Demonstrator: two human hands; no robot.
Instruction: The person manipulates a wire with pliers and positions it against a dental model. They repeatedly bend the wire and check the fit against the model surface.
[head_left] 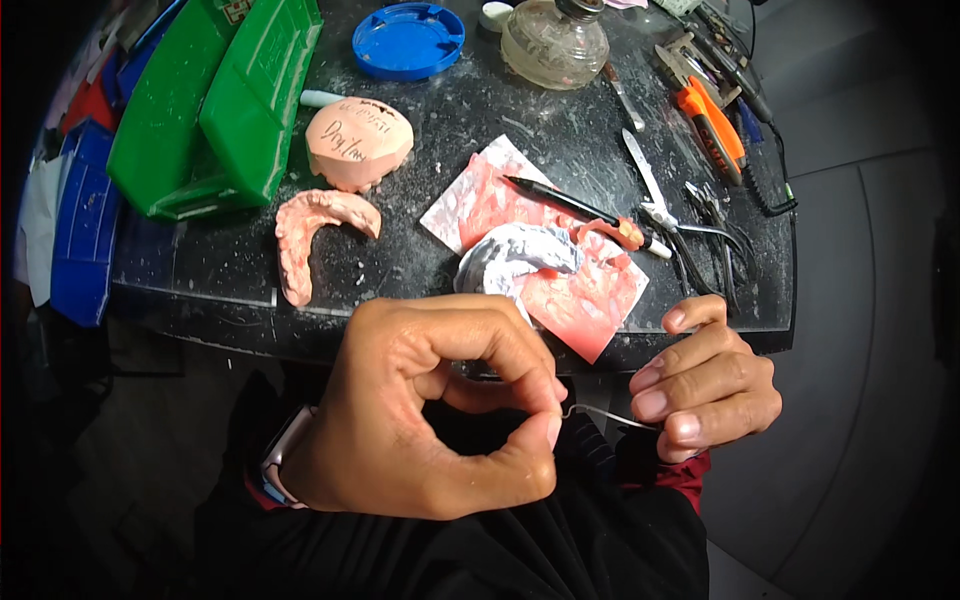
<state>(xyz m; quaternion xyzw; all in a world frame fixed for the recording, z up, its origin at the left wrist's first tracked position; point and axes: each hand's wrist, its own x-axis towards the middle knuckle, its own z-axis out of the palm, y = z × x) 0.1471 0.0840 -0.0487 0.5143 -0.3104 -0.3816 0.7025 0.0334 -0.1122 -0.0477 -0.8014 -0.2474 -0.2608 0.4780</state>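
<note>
The wire I hold is thin, silver-grey and short. It runs nearly level, with a slight bend, between my left hand and my right hand. My left thumb and forefinger pinch one end; my right fingertips grip the other. It hangs over my lap, just off the near table edge.

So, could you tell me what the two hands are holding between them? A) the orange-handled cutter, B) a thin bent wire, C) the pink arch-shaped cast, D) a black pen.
B: a thin wire runs from the left hand's pinched fingers to the right hand.
</note>
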